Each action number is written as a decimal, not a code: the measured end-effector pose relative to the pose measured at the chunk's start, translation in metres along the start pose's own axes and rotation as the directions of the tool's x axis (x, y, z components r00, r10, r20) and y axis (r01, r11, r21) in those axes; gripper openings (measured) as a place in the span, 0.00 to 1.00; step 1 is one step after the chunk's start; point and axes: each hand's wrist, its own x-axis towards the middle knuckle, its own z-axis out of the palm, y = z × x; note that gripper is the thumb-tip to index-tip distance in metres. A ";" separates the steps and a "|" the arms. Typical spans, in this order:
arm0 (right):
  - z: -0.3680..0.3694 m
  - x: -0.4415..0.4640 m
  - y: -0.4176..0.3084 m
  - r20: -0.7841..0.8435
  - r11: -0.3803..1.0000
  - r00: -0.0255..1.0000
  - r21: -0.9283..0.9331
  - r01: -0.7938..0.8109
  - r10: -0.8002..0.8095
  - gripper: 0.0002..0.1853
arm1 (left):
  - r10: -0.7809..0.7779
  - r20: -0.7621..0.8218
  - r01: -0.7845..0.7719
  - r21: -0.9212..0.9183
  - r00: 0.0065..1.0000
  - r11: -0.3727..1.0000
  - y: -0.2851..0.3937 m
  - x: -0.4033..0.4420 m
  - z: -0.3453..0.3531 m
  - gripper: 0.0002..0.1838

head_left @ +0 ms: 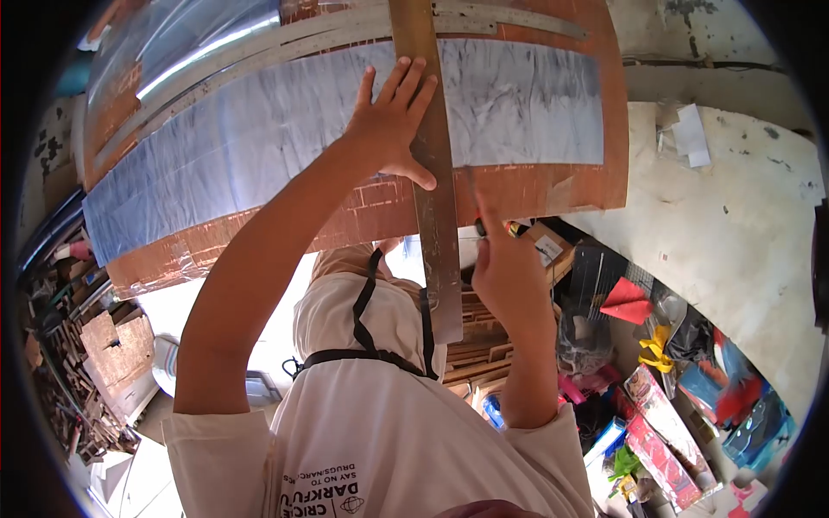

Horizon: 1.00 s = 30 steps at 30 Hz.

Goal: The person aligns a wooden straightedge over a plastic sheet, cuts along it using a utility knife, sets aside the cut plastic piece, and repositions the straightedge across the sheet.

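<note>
My left hand (390, 121) lies with fingers spread on a long metal straightedge (439, 216), pressing it down. The straightedge runs from the far side of the worktop toward my body and sticks out past the near edge. Beneath it is a grey marbled sheet (527, 104) on a brown, scored board (367, 207). Just right of the straightedge, my right hand (509, 268) is closed around a knife (480, 227), index finger stretched along it. Its thin dark blade points at the sheet's near edge; most of the handle is hidden in my fist. Whether the tip touches is unclear.
A long metal ruler (509, 19) lies across the back of the board. To the right is a pale worn panel (725, 198) with a paper scrap (691, 135). Mixed clutter, including a red piece (627, 300), fills the lower right. Wood offcuts (121, 354) are piled at left.
</note>
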 end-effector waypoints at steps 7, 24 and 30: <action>0.006 0.070 -0.005 -0.293 0.971 0.941 0.110 0.211 -0.171 0.38 | 0.015 -0.017 -0.016 -0.043 1.000 0.999 -0.002 -0.002 -0.002 0.83; 0.019 0.084 -0.025 -0.185 0.992 0.978 0.067 0.111 -0.097 0.36 | 0.018 0.009 -0.017 -0.075 1.000 0.997 -0.004 -0.001 -0.003 0.81; 0.030 0.087 -0.024 -0.256 0.992 0.959 -0.013 0.125 -0.125 0.37 | 0.018 -0.027 -0.020 -0.046 0.999 0.999 -0.003 -0.001 0.004 0.81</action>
